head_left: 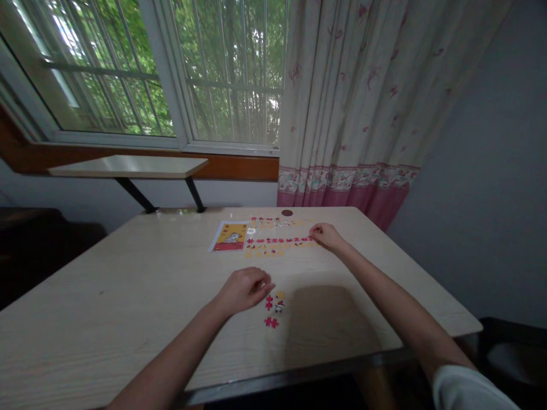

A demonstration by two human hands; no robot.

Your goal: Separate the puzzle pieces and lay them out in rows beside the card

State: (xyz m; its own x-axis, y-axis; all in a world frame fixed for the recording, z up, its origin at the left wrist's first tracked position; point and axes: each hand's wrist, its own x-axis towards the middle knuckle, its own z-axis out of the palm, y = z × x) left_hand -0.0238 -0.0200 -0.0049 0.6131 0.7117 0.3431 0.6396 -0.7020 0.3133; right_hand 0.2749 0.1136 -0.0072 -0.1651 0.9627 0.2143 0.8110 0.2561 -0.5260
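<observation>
My right hand (326,235) is at the right end of a row of red jigsaw puzzle pieces (281,240), its thumb and fingers pinched on a red puzzle piece mostly hidden by the fingertips. Closer to me, my left hand (248,289) rests by the table top with fingers loosely curled, the thumb apart and nothing visible between them. Just right of it lie a few loose pieces: a red puzzle piece (269,302), a yellow piece (280,295), a white patterned piece (279,307) and joined-looking red pieces (271,323).
A picture card (231,236) with a white animal on yellow and red lies left of the rows. Yellow pieces (261,253) line up below the red row, and more rows (273,222) lie behind. A raised shelf (132,165) stands at the table's (128,285) back left.
</observation>
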